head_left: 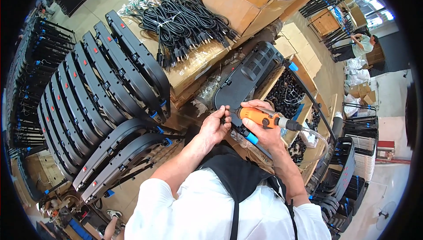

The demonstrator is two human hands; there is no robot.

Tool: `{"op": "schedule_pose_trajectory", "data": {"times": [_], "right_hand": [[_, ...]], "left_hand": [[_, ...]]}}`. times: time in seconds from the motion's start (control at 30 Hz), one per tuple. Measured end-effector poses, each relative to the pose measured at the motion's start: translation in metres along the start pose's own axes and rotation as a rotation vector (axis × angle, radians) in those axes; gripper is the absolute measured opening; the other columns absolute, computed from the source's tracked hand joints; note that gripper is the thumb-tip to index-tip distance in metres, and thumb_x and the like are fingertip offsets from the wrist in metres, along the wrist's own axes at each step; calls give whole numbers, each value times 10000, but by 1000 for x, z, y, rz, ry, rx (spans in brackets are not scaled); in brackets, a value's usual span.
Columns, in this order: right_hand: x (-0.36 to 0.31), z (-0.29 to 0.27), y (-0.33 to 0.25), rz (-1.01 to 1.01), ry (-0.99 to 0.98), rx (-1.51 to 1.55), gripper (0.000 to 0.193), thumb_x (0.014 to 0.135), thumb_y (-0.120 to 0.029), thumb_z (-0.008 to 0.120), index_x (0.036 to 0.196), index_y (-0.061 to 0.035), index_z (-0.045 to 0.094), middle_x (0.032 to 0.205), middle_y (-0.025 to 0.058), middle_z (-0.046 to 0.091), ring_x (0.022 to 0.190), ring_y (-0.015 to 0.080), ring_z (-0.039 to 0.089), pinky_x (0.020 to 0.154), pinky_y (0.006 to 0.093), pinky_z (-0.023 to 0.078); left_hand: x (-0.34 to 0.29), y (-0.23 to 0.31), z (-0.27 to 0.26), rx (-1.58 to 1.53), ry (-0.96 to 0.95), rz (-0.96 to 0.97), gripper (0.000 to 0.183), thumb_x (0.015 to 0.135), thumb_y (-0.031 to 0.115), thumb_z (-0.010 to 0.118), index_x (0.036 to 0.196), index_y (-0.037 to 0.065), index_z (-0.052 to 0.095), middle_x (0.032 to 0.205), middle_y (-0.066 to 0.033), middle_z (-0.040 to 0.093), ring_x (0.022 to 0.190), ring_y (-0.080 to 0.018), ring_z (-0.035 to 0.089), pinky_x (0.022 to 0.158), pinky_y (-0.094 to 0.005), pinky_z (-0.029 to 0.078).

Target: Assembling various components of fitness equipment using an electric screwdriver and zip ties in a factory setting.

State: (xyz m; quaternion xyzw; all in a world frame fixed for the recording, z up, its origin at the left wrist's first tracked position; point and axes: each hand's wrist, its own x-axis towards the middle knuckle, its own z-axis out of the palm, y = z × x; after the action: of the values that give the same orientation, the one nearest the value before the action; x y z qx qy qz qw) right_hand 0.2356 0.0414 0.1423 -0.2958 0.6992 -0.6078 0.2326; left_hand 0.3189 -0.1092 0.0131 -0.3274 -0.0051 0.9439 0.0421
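Note:
My right hand [264,130] is wrapped round an orange air screwdriver [252,116], whose clear hose [318,135] leads off to the right. The tool's tip points left, at the near end of a long black plastic housing [233,86] with a vented raised cover. Beside that tip, my left hand [215,125] is closed, thumb and forefinger pinched together. Small dark pieces, possibly screws, show in its curled fingers, too small to name surely. A black frame tube with blue end pieces [251,138] runs beneath the tool.
Several black curved housings with red switches [94,92] stand in a row at left. Bundled black power cords [189,22] lie on a cardboard box ahead. Right of the housing is a wooden bin of small black parts [284,91]. A person [357,47] stands far right.

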Motion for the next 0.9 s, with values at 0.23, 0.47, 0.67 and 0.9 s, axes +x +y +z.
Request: {"op": "schedule_pose_trajectory", "data": {"times": [0.23,0.47,0.67,0.9], "right_hand": [[16,-2,1,14,31,54,504,897,10,794,1349,-25,574,1327,133,691,1208,198,666,1065,358,539],[57,6,1,-14,106,-5,491,909,14,781,1355,-15,577,1304,122,687,1188,179,660,1052,344,539],[87,12,11,-38,62,6,481,905,-10,796,1344,-9,601,1266,123,710,1135,168,671,1021,334,549],[100,23,24,3,-2,-68,474,885,32,781,1325,-15,612,1246,118,709,1128,168,681,994,326,567]], "left_hand": [[7,2,13,20,-30,-15,270,1103,328,599,1165,69,644,868,-12,608,729,-140,538,592,-254,436],[3,1,17,262,2,67,275,1145,249,476,1271,45,611,994,-44,685,804,-154,619,685,-278,507],[-18,10,8,375,-121,-30,277,1157,227,446,1281,41,610,997,-62,692,801,-154,623,671,-272,500],[-13,19,-12,405,-113,59,190,1114,229,583,1132,52,649,907,-41,698,705,-118,599,589,-248,453]]}}
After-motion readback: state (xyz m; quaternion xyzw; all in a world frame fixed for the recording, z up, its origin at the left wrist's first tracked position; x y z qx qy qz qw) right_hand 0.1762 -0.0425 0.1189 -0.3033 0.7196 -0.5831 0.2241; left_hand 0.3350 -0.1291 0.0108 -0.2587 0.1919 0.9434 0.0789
